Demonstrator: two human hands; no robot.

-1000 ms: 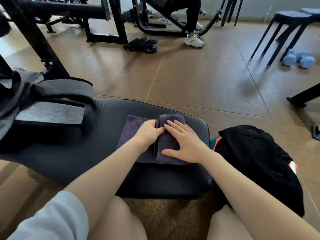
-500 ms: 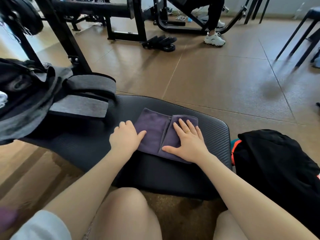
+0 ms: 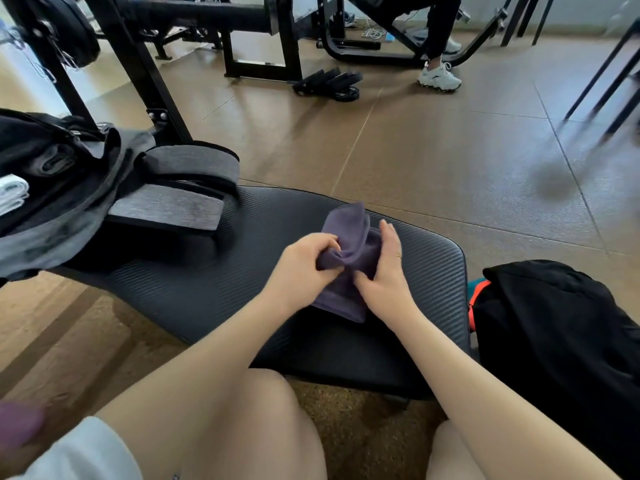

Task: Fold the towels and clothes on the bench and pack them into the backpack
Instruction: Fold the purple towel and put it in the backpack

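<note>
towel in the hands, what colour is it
Dusky purple towel, plain, no pattern; shown in the head view.

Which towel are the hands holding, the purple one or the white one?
The purple towel. The left hand grips it and the right hand holds its other side, on the bench. The white towel sits untouched inside the backpack, far left.
</note>
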